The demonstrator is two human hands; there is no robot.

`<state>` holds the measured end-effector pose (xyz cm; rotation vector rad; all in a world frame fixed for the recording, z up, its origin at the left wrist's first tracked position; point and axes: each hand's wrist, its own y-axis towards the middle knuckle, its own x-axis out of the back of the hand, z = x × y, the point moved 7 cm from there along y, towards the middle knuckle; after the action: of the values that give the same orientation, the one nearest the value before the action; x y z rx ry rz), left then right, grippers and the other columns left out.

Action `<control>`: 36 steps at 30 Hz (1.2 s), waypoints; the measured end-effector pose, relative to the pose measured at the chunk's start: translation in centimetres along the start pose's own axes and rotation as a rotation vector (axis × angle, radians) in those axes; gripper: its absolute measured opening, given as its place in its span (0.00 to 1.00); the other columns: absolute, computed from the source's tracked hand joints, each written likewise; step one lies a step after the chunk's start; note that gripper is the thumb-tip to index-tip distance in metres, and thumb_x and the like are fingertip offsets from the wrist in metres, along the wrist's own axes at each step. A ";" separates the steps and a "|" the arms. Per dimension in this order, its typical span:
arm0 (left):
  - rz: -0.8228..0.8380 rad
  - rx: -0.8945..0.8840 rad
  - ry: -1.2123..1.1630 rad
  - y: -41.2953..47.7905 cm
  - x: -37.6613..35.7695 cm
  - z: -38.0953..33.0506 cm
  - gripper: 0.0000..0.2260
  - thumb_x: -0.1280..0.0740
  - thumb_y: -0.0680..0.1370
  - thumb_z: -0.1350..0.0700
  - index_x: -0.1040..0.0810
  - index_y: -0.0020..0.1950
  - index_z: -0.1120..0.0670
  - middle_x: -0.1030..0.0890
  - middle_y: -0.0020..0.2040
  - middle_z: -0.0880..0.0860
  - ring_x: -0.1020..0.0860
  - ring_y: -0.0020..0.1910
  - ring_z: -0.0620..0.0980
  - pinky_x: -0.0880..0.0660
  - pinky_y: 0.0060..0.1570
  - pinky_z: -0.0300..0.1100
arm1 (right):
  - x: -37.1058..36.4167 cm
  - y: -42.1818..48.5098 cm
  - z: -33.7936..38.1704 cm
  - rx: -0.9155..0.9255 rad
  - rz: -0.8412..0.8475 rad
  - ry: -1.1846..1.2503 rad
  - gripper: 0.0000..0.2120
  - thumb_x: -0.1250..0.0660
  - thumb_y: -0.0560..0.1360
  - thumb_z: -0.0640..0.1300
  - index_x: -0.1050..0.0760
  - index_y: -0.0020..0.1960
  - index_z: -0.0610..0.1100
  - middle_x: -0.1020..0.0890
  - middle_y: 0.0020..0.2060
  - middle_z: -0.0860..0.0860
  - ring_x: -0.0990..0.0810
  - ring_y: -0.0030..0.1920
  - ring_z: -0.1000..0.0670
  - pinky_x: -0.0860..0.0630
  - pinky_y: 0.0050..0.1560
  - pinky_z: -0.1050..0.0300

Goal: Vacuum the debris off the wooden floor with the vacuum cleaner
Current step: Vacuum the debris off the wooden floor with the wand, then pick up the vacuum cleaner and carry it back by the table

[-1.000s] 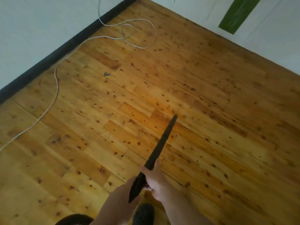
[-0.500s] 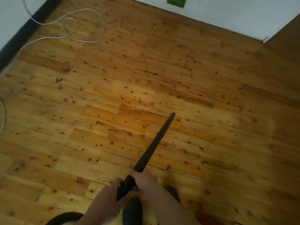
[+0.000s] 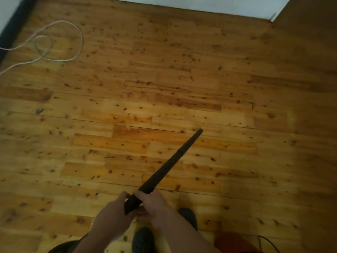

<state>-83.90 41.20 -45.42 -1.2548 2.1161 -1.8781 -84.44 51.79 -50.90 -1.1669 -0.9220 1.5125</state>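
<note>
Both hands, left hand and right hand, grip black vacuum wand, tip over wooden floor.

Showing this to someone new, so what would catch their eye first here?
The long black vacuum wand slants up-right from bottom centre, held by the left hand and right hand. A white cord loops on the wooden floor at upper left, a dark debris scrap below it.

The vacuum cleaner's slim black wand, its near end gripped by the left hand and right hand, slants forward and rightward over the knotty wooden floor, well apart from a small dark bit of debris at the left.
</note>
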 end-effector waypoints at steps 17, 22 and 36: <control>-0.109 0.090 0.143 4.8 2.5 -6.9 0.08 0.33 0.79 0.50 0.31 0.53 0.46 0.23 0.43 0.44 0.23 0.40 0.40 0.30 0.35 0.34 | 6.6 -0.6 6.0 -0.063 0.130 -0.104 0.19 0.41 0.82 0.49 0.35 0.72 0.47 0.22 0.57 0.48 0.21 0.37 0.54 0.21 0.47 0.58; -0.166 0.125 0.294 7.9 5.0 -5.9 0.09 0.31 0.76 0.48 0.31 0.47 0.44 0.21 0.40 0.46 0.22 0.36 0.42 0.28 0.32 0.37 | 8.9 -0.9 8.4 0.056 0.167 -0.118 0.25 0.39 0.82 0.50 0.40 0.76 0.48 0.26 0.58 0.49 0.21 0.42 0.56 0.21 0.51 0.58; -0.289 0.286 0.539 16.5 3.5 3.5 0.07 0.33 0.76 0.52 0.31 0.46 0.49 0.25 0.39 0.48 0.25 0.37 0.48 0.28 0.43 0.47 | 16.8 6.5 1.7 0.033 -0.029 -0.122 0.21 0.39 0.81 0.51 0.36 0.74 0.59 0.27 0.63 0.53 0.23 0.54 0.54 0.24 0.46 0.58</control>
<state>-93.07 35.25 -58.79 -1.1319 1.8223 -2.7905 -88.71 66.53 -60.41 -1.0421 -0.9874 1.5838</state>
